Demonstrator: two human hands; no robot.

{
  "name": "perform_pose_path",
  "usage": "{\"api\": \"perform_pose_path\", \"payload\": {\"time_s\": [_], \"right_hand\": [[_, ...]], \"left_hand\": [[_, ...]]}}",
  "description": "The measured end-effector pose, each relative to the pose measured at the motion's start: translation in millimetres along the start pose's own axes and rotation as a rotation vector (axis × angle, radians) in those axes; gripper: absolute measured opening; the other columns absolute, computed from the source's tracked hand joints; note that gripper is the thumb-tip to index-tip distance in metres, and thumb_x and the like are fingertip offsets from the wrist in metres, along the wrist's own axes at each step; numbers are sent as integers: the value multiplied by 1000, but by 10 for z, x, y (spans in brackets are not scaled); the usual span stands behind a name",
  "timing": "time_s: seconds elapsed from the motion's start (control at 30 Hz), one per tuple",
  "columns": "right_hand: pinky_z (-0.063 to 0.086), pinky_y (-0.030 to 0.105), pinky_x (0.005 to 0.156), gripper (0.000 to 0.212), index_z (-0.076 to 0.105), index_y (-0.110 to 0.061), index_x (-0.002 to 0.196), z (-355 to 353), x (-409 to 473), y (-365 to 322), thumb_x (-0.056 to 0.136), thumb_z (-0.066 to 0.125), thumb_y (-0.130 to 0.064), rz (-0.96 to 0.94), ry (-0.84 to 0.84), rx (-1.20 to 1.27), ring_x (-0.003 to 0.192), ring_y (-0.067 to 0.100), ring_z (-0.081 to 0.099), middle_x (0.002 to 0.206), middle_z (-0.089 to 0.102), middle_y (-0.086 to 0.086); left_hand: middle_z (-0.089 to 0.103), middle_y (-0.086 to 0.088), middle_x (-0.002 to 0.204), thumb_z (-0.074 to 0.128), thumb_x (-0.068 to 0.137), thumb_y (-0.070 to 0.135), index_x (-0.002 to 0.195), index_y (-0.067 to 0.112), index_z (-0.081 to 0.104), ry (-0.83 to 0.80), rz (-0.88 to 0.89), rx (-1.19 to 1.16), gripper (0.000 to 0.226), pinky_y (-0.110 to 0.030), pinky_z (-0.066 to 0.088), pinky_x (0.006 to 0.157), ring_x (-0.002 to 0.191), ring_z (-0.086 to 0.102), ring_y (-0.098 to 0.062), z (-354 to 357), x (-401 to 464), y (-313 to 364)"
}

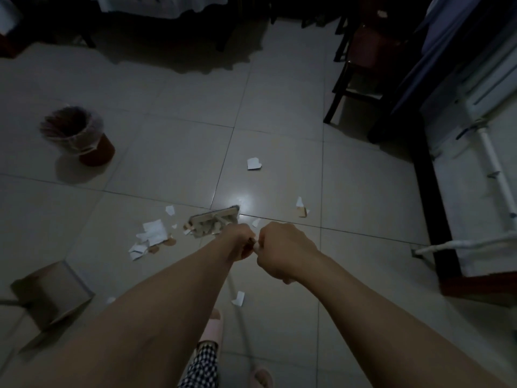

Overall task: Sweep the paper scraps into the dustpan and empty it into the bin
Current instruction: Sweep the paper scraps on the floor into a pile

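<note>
Both hands grip the broom's handle in the middle of the view: my left hand (240, 241) lower down, my right hand (282, 249) just beside it at the top. The broom head (214, 221) rests on the tiled floor in front of my hands. White and brown paper scraps (152, 236) lie in a heap to its left. Single scraps lie farther off: one (254, 163) ahead, two (301, 207) to the right, one (238, 298) near my feet. The dustpan (54, 294) stands on the floor at lower left. The bin (77, 134), lined with a clear bag, stands at far left.
A dark wooden chair (361, 65) stands at upper right beside a bed frame (430, 191) along the right edge. A table with a white lace cloth (167, 7) spans the top. My slippered feet (212, 329) are at the bottom centre.
</note>
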State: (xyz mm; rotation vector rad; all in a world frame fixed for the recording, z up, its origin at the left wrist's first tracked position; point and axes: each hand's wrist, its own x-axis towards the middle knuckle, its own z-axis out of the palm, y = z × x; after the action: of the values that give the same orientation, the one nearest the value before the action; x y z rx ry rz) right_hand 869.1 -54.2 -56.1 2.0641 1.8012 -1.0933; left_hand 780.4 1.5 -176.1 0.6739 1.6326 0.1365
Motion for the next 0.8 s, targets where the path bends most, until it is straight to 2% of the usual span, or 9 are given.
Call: {"api": "perform_pose_path", "payload": {"time_s": [0.03,0.1,0.13,0.27,0.33,0.4,0.53,0.63,0.8], "right_hand": [[56,33,68,18,59,-11,107,-22,-32,28,92,52,-18,-5,18,9,56,20,56,73,50,4],[57,31,67,15,61,-11,101,-82,-69,66,92,52,-20,-9,51,36,51,18,54,68,50,4],[57,32,69,15,61,-11,100,-110,-77,76,92,53,-20,-6,60,49,53,19,55,71,53,4],[59,35,73,18,59,-13,106,-258,-45,90,89,56,-16,22,87,100,71,25,62,93,62,8],[58,36,74,22,58,-14,109,-335,31,104,87,56,-14,36,110,134,74,26,63,96,61,8],[58,37,76,23,59,-13,110,-404,162,110,87,55,-13,42,136,159,76,26,63,97,61,8],[54,33,72,25,59,-13,112,-537,554,125,88,54,-12,93,192,196,78,24,60,93,56,5],[42,30,67,23,55,-13,112,-617,905,127,89,55,-14,132,236,207,80,21,50,95,50,4],[38,29,68,23,57,-13,113,-649,1486,145,90,56,-16,191,291,255,80,21,48,109,60,7]], "left_hand": [[38,-7,53,39,93,-2,57,8,40,-2,7,-14,38,-11,29,29,36,41,-10,18,-41,24],[38,-6,55,40,95,1,57,8,40,-7,6,-80,39,-10,28,29,27,39,-8,33,-101,110],[38,-6,55,40,96,2,58,8,41,-15,5,-97,39,-12,29,30,25,38,-8,39,-131,165],[39,-8,59,35,98,2,64,5,45,9,80,-39,35,-20,31,45,47,36,-13,68,-129,415],[38,-8,59,35,100,8,69,5,42,6,89,-74,32,-20,33,37,46,35,-13,72,-64,568],[38,-7,58,34,102,15,72,8,39,-16,76,-116,31,-12,29,27,46,35,-11,71,61,725],[43,-7,59,45,97,5,68,6,44,-57,73,-147,29,-10,31,27,46,39,-13,83,492,1044],[43,-8,60,48,94,-1,65,6,44,-65,90,-142,30,-10,33,27,47,41,-15,88,851,1272],[41,-9,60,39,95,-5,65,3,44,-121,144,-88,32,-12,32,27,27,42,-9,75,1306,1609]]}}
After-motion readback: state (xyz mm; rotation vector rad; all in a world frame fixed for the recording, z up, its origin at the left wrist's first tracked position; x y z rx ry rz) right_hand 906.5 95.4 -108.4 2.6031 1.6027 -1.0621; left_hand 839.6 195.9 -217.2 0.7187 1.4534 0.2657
